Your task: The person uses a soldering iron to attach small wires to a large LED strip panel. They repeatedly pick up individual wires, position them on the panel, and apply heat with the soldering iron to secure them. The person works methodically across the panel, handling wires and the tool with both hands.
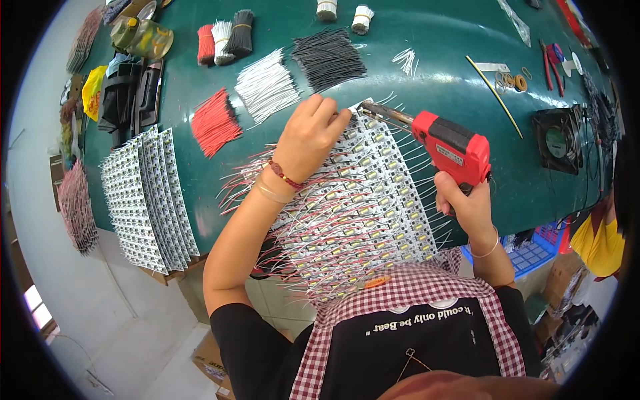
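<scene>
A white circuit board panel (pixel 400 193), covered in rows of small yellow-topped parts, lies at the near edge of the table. Red and white wires stick out along its left side, white ones along its right. My right hand (pixel 467 203) is closed round the handle of a red and black soldering gun (pixel 453 148). The gun's metal tip reaches the panel's far edge. Just left of that tip, my left hand (pixel 312 130) is pinched over the panel's far corner. Whatever its fingertips grip is hidden from sight.
Beyond my hands lie piles of red wires (pixel 215 123), white wires (pixel 268 87) and black wires (pixel 329 59). More panels (pixel 143 200) stand stacked at the left. A black fan (pixel 559 141), a yellow stick (pixel 493 95) and pliers (pixel 552 67) are at the right.
</scene>
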